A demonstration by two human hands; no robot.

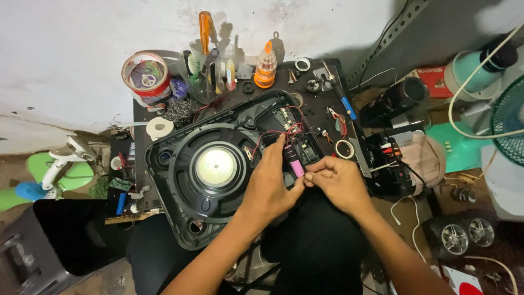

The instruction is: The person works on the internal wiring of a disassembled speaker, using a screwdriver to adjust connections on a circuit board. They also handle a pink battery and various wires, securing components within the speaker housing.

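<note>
- Speaker housing (180, 207) lies mid-frame on your bench (322, 104).
- Your left hand (270, 183) grasps the pink battery cell (293, 163).
- Your right hand (338, 180) pinches its lower end, grip clenched.

speaker shell (180, 218): black plastic, slightly glossy
speaker cone centre (216, 167): shiny, pale, metallic-looking
pink cylinder (295, 165): smooth glossy wrap
steel wool (180, 111): rough grey metal
wall (71, 60): matt, stained plaster
screwdriver handle (204, 30): translucent orange plastic
</note>
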